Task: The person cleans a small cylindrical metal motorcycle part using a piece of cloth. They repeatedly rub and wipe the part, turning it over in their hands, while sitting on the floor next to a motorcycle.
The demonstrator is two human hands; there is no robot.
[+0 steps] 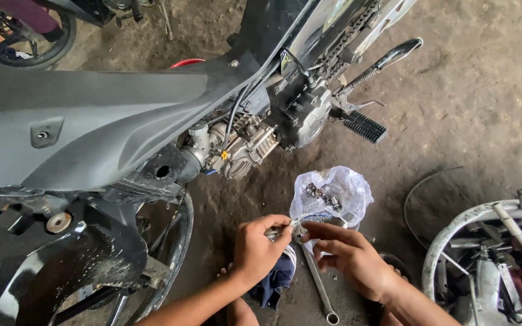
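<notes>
My left hand (256, 247) and my right hand (348, 253) meet low in the head view, fingertips together on a small round metal part (298, 230) with a short silver tool or bolt sticking out to the left. Just beyond them a clear plastic bag (333, 193) with several small metal parts lies on the dirt floor. A long silver wrench (319, 286) lies on the ground under my hands. A dark blue cloth (276, 281) sits below my left hand.
A black motorcycle (86, 127) leans across the left and top, its engine (246, 142) and footpeg (365, 127) exposed. A white basin (454, 232) full of tools stands at the right. Bare dirt floor (472, 90) stretches beyond.
</notes>
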